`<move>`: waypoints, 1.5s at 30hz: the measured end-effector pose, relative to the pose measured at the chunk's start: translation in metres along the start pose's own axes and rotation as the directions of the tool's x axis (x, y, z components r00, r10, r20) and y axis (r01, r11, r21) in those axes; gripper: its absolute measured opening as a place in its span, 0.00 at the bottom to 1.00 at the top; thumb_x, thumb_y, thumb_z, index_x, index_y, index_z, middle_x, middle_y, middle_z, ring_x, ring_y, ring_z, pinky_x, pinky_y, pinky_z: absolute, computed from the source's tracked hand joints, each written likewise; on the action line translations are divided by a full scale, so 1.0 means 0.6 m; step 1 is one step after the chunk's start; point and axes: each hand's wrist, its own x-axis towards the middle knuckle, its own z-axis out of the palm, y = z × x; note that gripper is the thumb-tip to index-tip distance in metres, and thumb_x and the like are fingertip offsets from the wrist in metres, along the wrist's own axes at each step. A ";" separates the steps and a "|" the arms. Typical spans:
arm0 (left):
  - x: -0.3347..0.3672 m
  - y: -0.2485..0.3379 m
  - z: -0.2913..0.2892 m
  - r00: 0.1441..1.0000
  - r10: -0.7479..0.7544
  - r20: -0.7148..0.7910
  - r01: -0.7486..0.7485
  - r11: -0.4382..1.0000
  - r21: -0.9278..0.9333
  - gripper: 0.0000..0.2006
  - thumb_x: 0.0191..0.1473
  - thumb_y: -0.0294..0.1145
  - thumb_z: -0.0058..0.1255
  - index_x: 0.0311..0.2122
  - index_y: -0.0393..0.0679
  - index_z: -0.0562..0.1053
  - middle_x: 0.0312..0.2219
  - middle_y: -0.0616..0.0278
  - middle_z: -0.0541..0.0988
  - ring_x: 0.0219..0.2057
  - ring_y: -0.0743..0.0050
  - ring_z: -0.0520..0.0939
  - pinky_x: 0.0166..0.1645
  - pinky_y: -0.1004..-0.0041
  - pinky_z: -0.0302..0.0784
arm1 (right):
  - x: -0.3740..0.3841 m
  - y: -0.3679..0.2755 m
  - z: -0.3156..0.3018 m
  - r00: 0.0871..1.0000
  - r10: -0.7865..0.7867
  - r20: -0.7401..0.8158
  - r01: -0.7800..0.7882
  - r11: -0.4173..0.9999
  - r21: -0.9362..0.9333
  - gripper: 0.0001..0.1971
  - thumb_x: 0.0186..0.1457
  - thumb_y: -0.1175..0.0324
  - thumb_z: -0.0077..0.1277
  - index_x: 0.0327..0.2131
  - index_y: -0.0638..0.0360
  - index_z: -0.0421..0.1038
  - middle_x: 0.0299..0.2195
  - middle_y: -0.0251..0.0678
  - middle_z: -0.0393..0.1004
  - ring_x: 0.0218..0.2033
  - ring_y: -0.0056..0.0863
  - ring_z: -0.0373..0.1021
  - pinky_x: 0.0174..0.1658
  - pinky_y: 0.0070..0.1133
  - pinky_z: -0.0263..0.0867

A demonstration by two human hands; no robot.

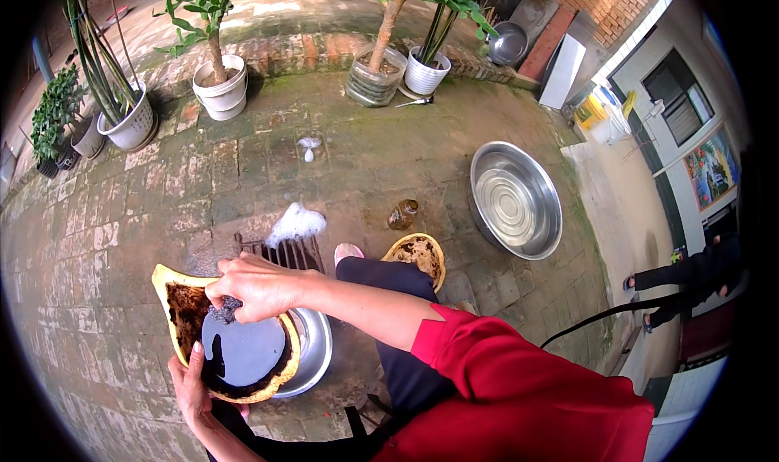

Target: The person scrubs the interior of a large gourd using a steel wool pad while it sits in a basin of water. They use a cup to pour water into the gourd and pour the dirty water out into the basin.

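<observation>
A halved gourd ladle (185,306) with a yellow rim and a dark-stained inside is tilted over a metal basin (316,350). Greyish water lies in its bowl. My left hand (191,387) grips the near-left rim, thumb over the edge. Pinched in my right hand (258,287) is a grey steel-wool scrubber (225,309), pressed against the gourd's inner wall near the narrow end. The gourd covers most of the basin below. By my knee lies a second gourd half (418,255), its inside blotched brown.
Beyond the gourd, white foam (296,223) sits by a drain grate (294,253). A brown bottle (402,213) stands near the second gourd. To the right is a large metal basin (516,200). Potted plants (221,88) line the back; another person's legs (673,279) show far right.
</observation>
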 end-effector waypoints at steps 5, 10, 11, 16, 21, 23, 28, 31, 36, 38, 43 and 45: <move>0.003 0.004 0.003 0.998 -0.042 -0.048 0.048 0.991 0.123 0.26 0.49 0.44 0.60 0.43 0.35 0.63 0.32 0.59 0.71 0.32 0.73 0.71 0.38 0.71 0.69 | -0.002 0.011 0.012 1.000 -0.015 0.015 0.015 1.000 0.012 0.12 0.35 0.71 0.55 0.29 0.55 0.70 0.25 0.44 0.66 0.32 0.43 0.66 0.35 0.35 0.59; 0.018 -0.011 -0.006 1.000 -0.019 -0.015 0.020 0.997 0.077 0.25 0.49 0.44 0.61 0.41 0.36 0.64 0.30 0.61 0.71 0.30 0.75 0.71 0.35 0.74 0.69 | -0.002 0.007 0.010 0.999 -0.034 0.013 0.034 0.999 -0.012 0.12 0.34 0.71 0.55 0.29 0.54 0.69 0.25 0.44 0.67 0.32 0.43 0.66 0.36 0.35 0.58; 0.020 -0.014 -0.010 1.000 -0.026 -0.006 0.026 0.994 0.104 0.25 0.49 0.44 0.61 0.41 0.36 0.64 0.30 0.61 0.71 0.30 0.75 0.71 0.35 0.74 0.69 | 0.000 0.009 0.010 0.999 -0.037 0.025 0.037 0.999 -0.013 0.12 0.34 0.71 0.55 0.29 0.54 0.69 0.25 0.44 0.67 0.32 0.43 0.66 0.36 0.35 0.58; 0.020 -0.022 -0.019 1.000 -0.017 0.008 0.015 0.983 0.181 0.25 0.48 0.44 0.61 0.41 0.36 0.64 0.30 0.62 0.71 0.32 0.74 0.70 0.37 0.73 0.69 | 0.003 0.011 0.020 0.998 -0.043 0.046 0.044 0.999 -0.027 0.12 0.33 0.71 0.56 0.29 0.54 0.69 0.26 0.43 0.66 0.32 0.42 0.66 0.37 0.34 0.58; 0.017 -0.028 -0.018 0.999 -0.039 0.024 0.034 0.980 0.196 0.26 0.47 0.44 0.62 0.42 0.35 0.65 0.31 0.61 0.72 0.33 0.74 0.71 0.39 0.73 0.69 | -0.006 0.006 0.009 0.996 -0.040 0.082 0.043 0.999 -0.032 0.13 0.33 0.72 0.56 0.29 0.54 0.69 0.26 0.43 0.66 0.33 0.41 0.66 0.37 0.34 0.58; 0.013 -0.028 -0.012 0.998 -0.051 0.028 0.045 0.981 0.187 0.26 0.48 0.42 0.62 0.43 0.34 0.65 0.32 0.60 0.72 0.34 0.73 0.71 0.40 0.73 0.69 | -0.011 0.004 0.006 0.994 -0.031 0.105 0.035 0.999 -0.034 0.13 0.33 0.72 0.56 0.29 0.54 0.69 0.26 0.42 0.66 0.33 0.41 0.66 0.37 0.34 0.58; -0.003 -0.022 -0.007 0.996 -0.044 0.074 0.036 0.994 0.107 0.25 0.49 0.40 0.61 0.44 0.32 0.64 0.34 0.57 0.74 0.35 0.72 0.73 0.43 0.71 0.71 | -0.002 0.004 0.014 0.985 -0.038 0.170 0.041 0.999 -0.014 0.12 0.33 0.71 0.55 0.29 0.55 0.69 0.26 0.42 0.66 0.31 0.41 0.66 0.37 0.34 0.58; -0.004 -0.007 -0.011 0.987 -0.111 0.118 0.095 0.987 0.133 0.25 0.50 0.40 0.60 0.44 0.33 0.64 0.31 0.57 0.74 0.29 0.73 0.75 0.32 0.73 0.73 | 0.017 -0.013 0.000 0.976 -0.024 0.218 0.033 0.999 -0.040 0.12 0.34 0.71 0.56 0.28 0.55 0.70 0.27 0.44 0.68 0.31 0.43 0.68 0.35 0.34 0.62; 0.000 0.004 0.020 0.969 -0.212 0.130 0.164 0.938 0.306 0.23 0.51 0.41 0.57 0.43 0.34 0.65 0.23 0.62 0.72 0.12 0.78 0.69 0.09 0.72 0.63 | -0.004 0.016 -0.002 0.981 -0.006 0.196 0.011 1.000 -0.022 0.14 0.35 0.73 0.53 0.32 0.55 0.72 0.28 0.43 0.67 0.33 0.43 0.68 0.35 0.33 0.62; -0.006 0.010 0.028 0.946 -0.309 0.094 0.258 0.899 0.355 0.23 0.51 0.39 0.58 0.43 0.35 0.64 0.29 0.60 0.74 0.24 0.77 0.74 0.24 0.76 0.70 | -0.005 0.009 -0.006 0.962 0.085 0.260 -0.074 0.996 -0.051 0.13 0.36 0.73 0.53 0.32 0.55 0.71 0.28 0.41 0.66 0.33 0.40 0.67 0.36 0.33 0.62; -0.024 -0.043 0.033 0.982 -0.149 0.118 0.132 0.982 0.137 0.19 0.51 0.31 0.55 0.44 0.34 0.64 0.31 0.62 0.74 0.31 0.77 0.73 0.36 0.75 0.71 | 0.008 0.007 0.006 0.938 0.097 0.333 -0.082 0.995 -0.059 0.15 0.36 0.71 0.53 0.35 0.55 0.72 0.35 0.46 0.70 0.41 0.44 0.67 0.45 0.33 0.63; -0.031 -0.049 0.044 0.978 -0.086 0.192 0.086 0.996 0.012 0.12 0.51 0.24 0.49 0.42 0.32 0.71 0.33 0.61 0.77 0.34 0.75 0.74 0.40 0.74 0.70 | 0.006 0.016 0.010 0.969 0.011 0.245 -0.009 1.000 -0.011 0.16 0.36 0.70 0.53 0.35 0.56 0.72 0.37 0.45 0.70 0.42 0.43 0.66 0.46 0.32 0.62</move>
